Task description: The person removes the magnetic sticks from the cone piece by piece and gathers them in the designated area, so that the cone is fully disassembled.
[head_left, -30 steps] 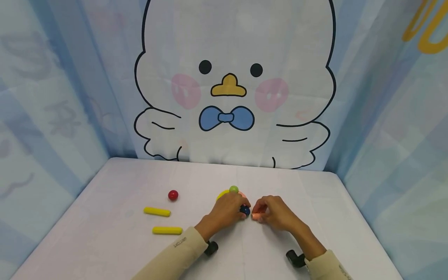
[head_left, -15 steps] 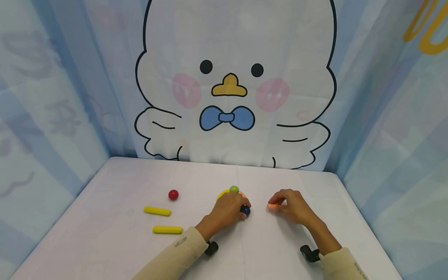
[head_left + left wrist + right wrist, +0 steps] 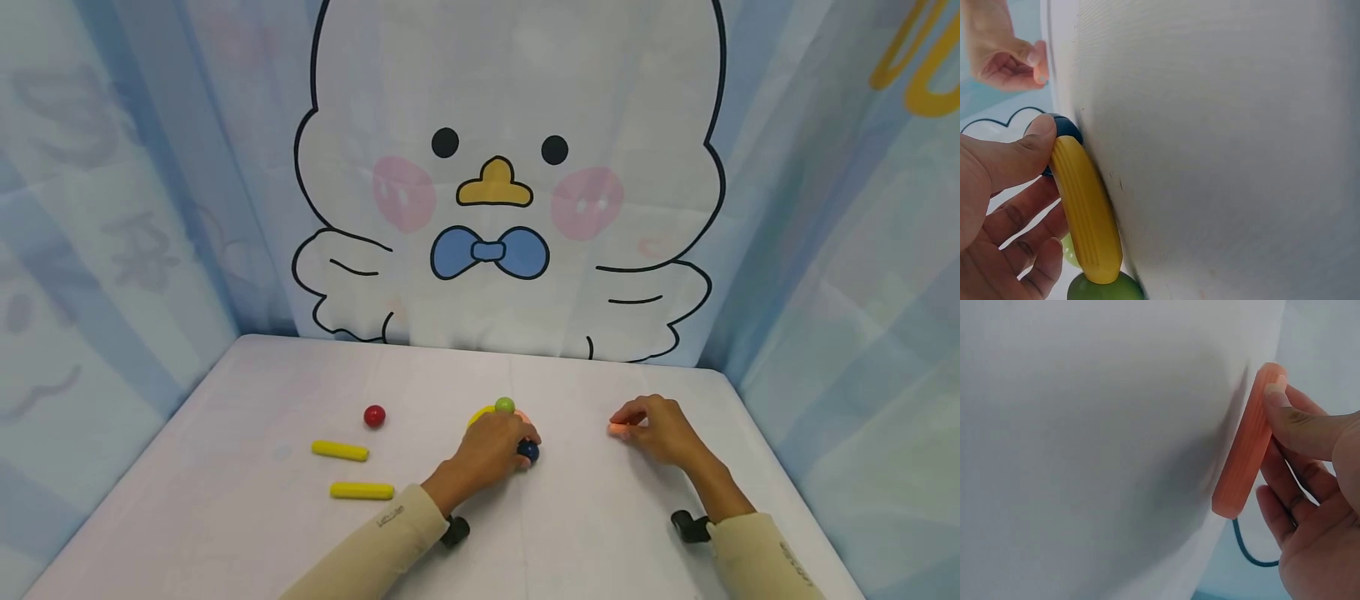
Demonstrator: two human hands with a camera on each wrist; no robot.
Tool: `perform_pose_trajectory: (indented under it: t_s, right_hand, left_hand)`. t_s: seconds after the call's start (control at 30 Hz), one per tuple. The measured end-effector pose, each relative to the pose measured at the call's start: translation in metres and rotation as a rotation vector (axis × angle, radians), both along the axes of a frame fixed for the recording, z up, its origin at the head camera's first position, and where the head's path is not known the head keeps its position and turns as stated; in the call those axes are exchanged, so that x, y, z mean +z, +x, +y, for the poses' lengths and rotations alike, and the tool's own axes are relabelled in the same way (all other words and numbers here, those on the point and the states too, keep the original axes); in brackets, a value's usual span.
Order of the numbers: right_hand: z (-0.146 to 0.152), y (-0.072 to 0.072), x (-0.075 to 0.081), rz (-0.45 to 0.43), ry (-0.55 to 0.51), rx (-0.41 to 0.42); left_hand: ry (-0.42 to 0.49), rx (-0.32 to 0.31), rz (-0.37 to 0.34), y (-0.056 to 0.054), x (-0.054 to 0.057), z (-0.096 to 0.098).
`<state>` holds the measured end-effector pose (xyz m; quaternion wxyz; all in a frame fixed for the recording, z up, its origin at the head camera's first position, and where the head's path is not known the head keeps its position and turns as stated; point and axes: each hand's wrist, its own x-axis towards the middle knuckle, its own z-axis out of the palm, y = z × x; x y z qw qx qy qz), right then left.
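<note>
My left hand (image 3: 489, 448) pinches a dark blue ball (image 3: 528, 452) between thumb and fingers. In the left wrist view a ridged yellow curved stick (image 3: 1088, 209) runs from the blue ball (image 3: 1067, 128) to a green ball (image 3: 1104, 289). Past my left hand in the head view show a light green ball (image 3: 505, 405), a yellow curved piece (image 3: 480, 413) and an orange curved piece (image 3: 522, 417); my hand hides the rest. To the right, my right hand (image 3: 660, 429) pinches a short orange stick (image 3: 1247, 444) by one end, close over the table.
Left of my left hand lie two straight yellow sticks (image 3: 340, 451) on the white table (image 3: 225, 533). A red ball (image 3: 375, 417) sits behind them. A curtain with a cartoon bird (image 3: 495, 308) hangs along the table's back edge.
My right hand has moved right and farther back, away from the left hand, carrying the orange stick with it. The left hand stays on the dark blue ball.
</note>
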<state>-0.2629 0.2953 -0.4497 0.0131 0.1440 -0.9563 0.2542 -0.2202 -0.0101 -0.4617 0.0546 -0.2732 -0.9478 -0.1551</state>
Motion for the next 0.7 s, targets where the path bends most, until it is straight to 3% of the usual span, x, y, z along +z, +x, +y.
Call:
perform_pose_trajectory:
  t_s: [0.43, 0.7]
  right_hand:
    - [0.006, -0.005, -0.006, -0.023, 0.001, -0.047]
    - [-0.005, 0.003, 0.003, -0.01, 0.001, -0.05]
  left_hand:
    - [-0.02, -0.003, 0.043, 0.0, 0.0, 0.001]
    - [0.037, -0.015, 0.039, 0.002, 0.005, -0.007]
